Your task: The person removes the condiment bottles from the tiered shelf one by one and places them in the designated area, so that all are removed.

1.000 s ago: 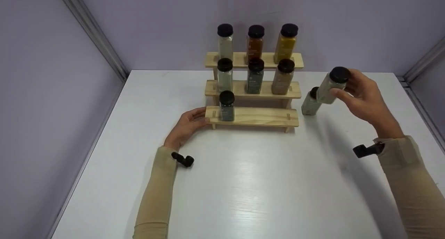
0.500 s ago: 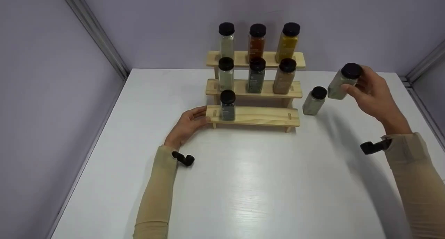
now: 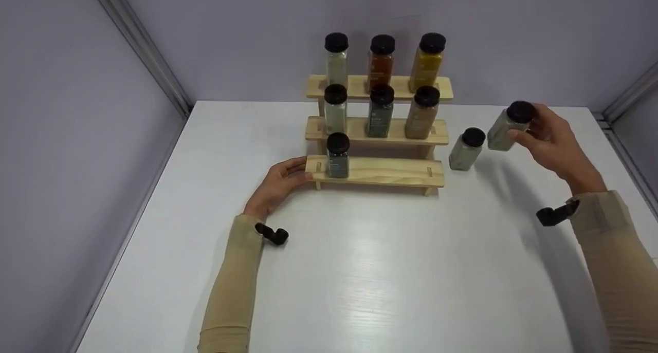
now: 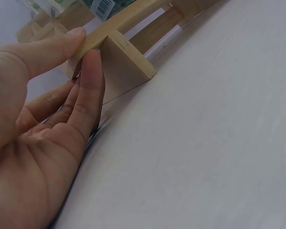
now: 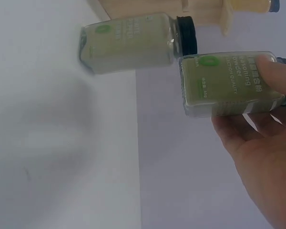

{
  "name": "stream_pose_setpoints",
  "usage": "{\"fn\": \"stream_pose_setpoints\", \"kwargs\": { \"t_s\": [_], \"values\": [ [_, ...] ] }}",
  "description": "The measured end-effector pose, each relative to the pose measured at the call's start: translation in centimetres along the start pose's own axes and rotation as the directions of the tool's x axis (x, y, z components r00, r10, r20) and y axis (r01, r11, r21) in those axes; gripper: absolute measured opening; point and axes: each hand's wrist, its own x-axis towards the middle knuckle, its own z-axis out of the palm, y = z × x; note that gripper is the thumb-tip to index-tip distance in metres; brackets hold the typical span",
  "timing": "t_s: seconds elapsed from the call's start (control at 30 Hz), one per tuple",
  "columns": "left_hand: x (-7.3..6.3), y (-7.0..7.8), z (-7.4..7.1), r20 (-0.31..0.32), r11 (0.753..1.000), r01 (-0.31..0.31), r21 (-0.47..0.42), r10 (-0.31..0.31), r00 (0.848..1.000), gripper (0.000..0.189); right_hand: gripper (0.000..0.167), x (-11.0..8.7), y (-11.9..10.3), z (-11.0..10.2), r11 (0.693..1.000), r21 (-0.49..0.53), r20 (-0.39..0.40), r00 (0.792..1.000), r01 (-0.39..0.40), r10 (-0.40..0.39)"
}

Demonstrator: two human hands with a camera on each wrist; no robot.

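Observation:
My left hand pinches the left end of the lowest board of a three-tier wooden spice rack, thumb on top and fingers beneath, as the left wrist view shows. In my right hand I grip a square glass spice jar of pale green powder with a black lid, held above the table at the right. A second pale green spice jar stands on the table between it and the rack. On the lowest tier, one dark spice jar stands at the left end.
Three jars stand on the middle tier, including a brown one. The top tier bears three more: a pale one, a red-brown jar and a yellow jar. Walls enclose the white table behind and at the sides.
My right hand has carried its jar to the right, away from the standing jar, then lowered it slightly. My left hand has stayed at the rack's end.

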Motion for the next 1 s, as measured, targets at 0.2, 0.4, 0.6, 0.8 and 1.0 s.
{"fn": "stream_pose_setpoints", "kwargs": {
  "t_s": [0.2,0.4,0.6,0.8,1.0],
  "values": [
    [0.0,0.0,0.0,-0.001,1.000,0.003,0.003,-0.003,1.000,0.062,0.050,-0.3,1.3,0.4,0.998,-0.030,0.026,0.998,-0.052,0.052],
    [0.0,0.1,0.1,-0.002,1.000,0.006,0.001,-0.006,1.000,0.061,0.050,-0.6,2.2,1.1,0.995,-0.029,0.042,0.995,-0.091,0.092],
    [0.0,0.2,0.1,0.005,1.000,0.013,-0.005,-0.013,1.000,0.061,0.051,-1.0,3.3,1.7,0.989,-0.030,0.072,0.987,-0.144,0.146],
    [-0.1,0.1,0.0,-0.001,1.000,0.003,0.007,-0.003,1.000,0.060,0.051,-1.3,4.1,2.1,0.991,-0.008,0.074,0.988,-0.136,0.136],
    [-0.1,0.1,0.0,0.003,1.000,-0.003,-0.008,0.003,1.000,0.061,0.051,-1.3,4.6,2.3,0.990,0.004,0.081,0.987,-0.140,0.140]
  ]
}}
